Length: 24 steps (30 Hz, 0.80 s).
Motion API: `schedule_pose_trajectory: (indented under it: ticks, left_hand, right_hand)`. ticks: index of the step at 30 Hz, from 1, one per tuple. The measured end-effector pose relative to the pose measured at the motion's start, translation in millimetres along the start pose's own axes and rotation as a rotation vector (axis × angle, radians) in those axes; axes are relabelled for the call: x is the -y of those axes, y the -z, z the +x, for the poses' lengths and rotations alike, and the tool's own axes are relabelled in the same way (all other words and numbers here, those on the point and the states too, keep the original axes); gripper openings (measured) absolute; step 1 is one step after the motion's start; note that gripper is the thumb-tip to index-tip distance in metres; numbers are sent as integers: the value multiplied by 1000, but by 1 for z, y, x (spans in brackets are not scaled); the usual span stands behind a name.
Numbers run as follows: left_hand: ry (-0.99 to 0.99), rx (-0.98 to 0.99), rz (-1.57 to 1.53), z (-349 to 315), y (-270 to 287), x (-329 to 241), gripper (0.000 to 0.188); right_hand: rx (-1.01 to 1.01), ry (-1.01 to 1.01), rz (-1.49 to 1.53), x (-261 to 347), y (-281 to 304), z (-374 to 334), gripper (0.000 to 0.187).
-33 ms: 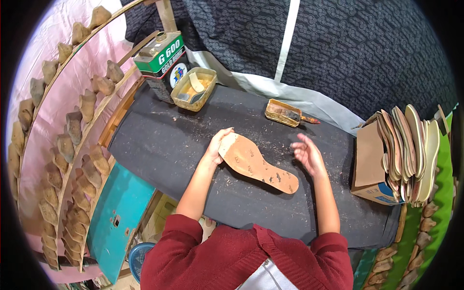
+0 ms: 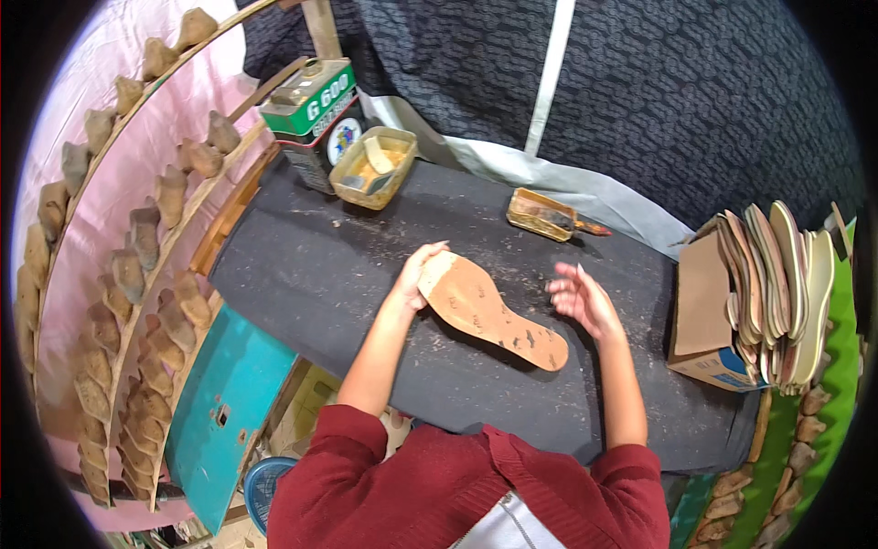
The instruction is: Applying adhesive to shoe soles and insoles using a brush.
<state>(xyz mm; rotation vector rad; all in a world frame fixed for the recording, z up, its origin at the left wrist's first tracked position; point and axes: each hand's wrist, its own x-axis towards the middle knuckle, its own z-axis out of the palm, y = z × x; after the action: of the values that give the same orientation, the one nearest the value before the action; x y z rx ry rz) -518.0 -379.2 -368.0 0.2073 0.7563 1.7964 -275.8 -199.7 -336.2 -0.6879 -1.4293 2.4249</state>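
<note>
My left hand (image 2: pixel 418 277) grips the wide, pale-tipped end of a brown shoe insole (image 2: pixel 487 311), which is held over the dark-covered table. Dark smudges and small marks show on the insole's upturned face, and its narrow end points toward the lower right. My right hand (image 2: pixel 583 302) holds nothing; its fingers are apart and partly curled, a little to the right of the insole without touching it. Beyond that hand lies a crusted yellowish tray (image 2: pixel 540 216) with a brush (image 2: pixel 590 228) resting in it.
A green and black metal can (image 2: pixel 311 123) stands at the far left beside a glue-stained plastic tub (image 2: pixel 373 174). On the right, a cardboard box (image 2: pixel 702 297) holds several upright insoles (image 2: pixel 777 284). Racks of wooden shoe lasts (image 2: pixel 128 274) line the left side. Scraps dot the table cloth (image 2: pixel 302 247).
The whole scene sits slightly further right in the picture. My right hand's fingers have shifted a little; the insole stays in my left hand.
</note>
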Motion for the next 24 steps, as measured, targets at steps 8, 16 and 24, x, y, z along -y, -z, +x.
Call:
schedule_pose_trajectory:
  ticks: [8,16,24]
  left_hand:
    - [-25,150,-64,-41,18,-26,17]
    - [-242,-289,90,-201,63,-88,21]
    - [-476,-657,148,-419,139,-72,27]
  right_hand:
    - [322,-368,-211,-20,-57,-61,61]
    - [367,-348,17,-88,-164,-65,57]
    - [671,-606,37,-173,-293,-91,51]
